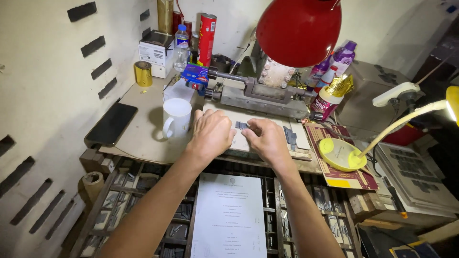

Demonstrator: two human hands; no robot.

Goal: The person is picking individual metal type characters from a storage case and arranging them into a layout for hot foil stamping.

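Observation:
My left hand (210, 134) and my right hand (268, 139) meet over a pale card (241, 141) on the workbench. Between the fingertips of both sits a small row of grey metal type pieces (241, 125), pinched from either side. More grey type pieces (290, 136) lie just right of my right hand. Behind the hands stands a grey metal press (260, 95) with a dark bar handle. Below my forearms a printed white sheet (230, 215) rests on a wooden type case (143, 200) with several compartments.
A white mug (176, 118) stands left of my left hand, a black phone (111, 124) further left. A red lamp shade (299, 29) hangs overhead. Bottles (330, 71), a red can (206, 38), a gold tape roll (142, 73) and a yellow lamp base (340, 154) crowd the bench.

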